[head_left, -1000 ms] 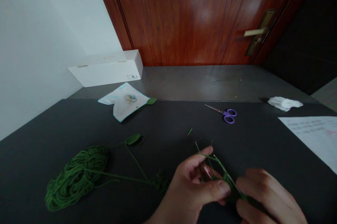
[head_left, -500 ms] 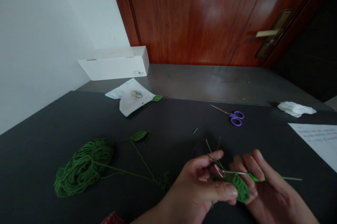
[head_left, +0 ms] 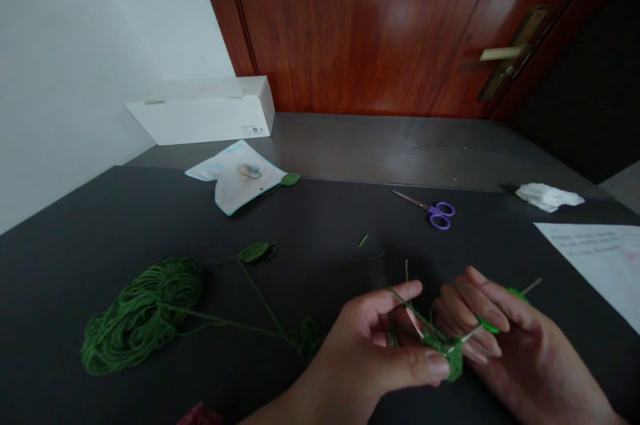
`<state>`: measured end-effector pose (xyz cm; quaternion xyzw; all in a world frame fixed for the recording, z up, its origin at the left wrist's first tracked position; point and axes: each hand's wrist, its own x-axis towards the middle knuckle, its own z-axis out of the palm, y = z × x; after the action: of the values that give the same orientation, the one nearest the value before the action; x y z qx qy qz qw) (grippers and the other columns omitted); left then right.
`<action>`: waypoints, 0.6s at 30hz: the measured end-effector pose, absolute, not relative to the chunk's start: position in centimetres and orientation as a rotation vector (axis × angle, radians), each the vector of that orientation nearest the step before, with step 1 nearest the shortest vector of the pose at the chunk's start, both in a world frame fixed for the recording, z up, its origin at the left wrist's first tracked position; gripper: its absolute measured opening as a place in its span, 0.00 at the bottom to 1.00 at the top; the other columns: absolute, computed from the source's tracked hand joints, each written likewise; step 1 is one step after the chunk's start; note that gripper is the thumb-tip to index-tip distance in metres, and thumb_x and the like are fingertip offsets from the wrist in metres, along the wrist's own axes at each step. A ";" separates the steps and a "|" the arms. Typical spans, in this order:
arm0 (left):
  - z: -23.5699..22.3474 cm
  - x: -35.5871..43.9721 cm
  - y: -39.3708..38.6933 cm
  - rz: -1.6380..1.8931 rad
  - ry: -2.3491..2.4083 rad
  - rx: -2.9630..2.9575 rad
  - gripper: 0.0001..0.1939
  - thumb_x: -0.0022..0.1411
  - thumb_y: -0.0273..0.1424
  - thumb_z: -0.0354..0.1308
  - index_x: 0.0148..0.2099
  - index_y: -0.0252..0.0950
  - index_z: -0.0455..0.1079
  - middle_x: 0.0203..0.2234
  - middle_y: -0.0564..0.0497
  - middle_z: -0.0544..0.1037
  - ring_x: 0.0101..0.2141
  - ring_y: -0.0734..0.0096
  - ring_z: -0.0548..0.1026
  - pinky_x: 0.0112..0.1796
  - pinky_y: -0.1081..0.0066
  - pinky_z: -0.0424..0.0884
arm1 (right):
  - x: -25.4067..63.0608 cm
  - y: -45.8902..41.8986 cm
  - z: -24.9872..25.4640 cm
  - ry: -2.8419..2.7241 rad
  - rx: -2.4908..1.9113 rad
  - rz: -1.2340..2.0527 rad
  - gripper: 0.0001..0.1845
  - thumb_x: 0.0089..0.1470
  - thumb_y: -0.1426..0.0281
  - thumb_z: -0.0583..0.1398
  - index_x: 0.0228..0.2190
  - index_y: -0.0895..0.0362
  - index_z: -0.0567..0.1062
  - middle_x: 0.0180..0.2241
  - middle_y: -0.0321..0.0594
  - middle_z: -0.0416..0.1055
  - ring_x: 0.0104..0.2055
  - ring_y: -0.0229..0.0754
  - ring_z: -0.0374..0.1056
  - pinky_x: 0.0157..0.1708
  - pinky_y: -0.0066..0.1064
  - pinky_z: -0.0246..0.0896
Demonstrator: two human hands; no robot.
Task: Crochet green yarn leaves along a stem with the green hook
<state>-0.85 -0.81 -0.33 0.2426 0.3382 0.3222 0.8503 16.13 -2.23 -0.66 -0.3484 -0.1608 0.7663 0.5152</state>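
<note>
Grip on my left (head_left: 370, 352): thumb and fingers pinched on a small green crochet piece (head_left: 454, 365), my forefinger stretched out with a strand of yarn (head_left: 401, 296) running by it.
Grip on my right (head_left: 520, 348): fingers curled around a hook (head_left: 489, 326) with a bright green handle; its tip meets the crochet piece, and its other end sticks out beyond my hand.
Crochet piece: at my left thumb tip, between my two hands, over the dark surface (head_left: 320, 232).
Tangle (head_left: 305, 338): loose green yarn just beside my left wrist.
Scrap (head_left: 363, 240): a short green bit lying ahead of my hands.
Leaf (head_left: 254, 252): green, lying flat between the tangle and the white bag (head_left: 247, 188).
Skein (head_left: 143, 315): a big green heap, well off to my left.
Scissors (head_left: 431, 210): purple handles, blades pointing left.
Bag: a second leaf (head_left: 290, 179) at its right corner.
Right side: crumpled tissue (head_left: 547, 197) behind a printed sheet (head_left: 593, 245).
Back: white box (head_left: 210, 117) against the wall, left of the brown door (head_left: 360, 25).
</note>
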 end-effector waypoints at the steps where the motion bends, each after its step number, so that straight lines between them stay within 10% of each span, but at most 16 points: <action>1: -0.3 -0.9 -0.8 0.675 0.722 0.512 0.39 0.39 0.22 0.73 0.56 0.30 0.68 0.28 0.55 0.75 0.27 0.77 0.72 0.34 0.71 0.69 | 16.2 -2.2 -0.5 -0.423 -0.848 1.832 0.22 0.56 0.61 0.58 0.14 0.54 0.66 0.16 0.30 0.50 0.20 0.37 0.38 0.22 0.29 0.55; 18: -1.0 -1.2 -0.8 0.623 0.753 0.526 0.37 0.37 0.21 0.74 0.53 0.36 0.71 0.28 0.56 0.74 0.30 0.77 0.72 0.37 0.72 0.68 | 17.6 -2.6 -0.3 -0.970 -0.845 1.408 0.23 0.60 0.62 0.55 0.15 0.51 0.74 0.15 0.34 0.60 0.21 0.40 0.55 0.24 0.35 0.48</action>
<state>-1.15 -0.77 -0.96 0.2496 0.3573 0.2956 0.8501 17.60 -2.56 -0.34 -0.3614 -0.4148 0.6019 0.5788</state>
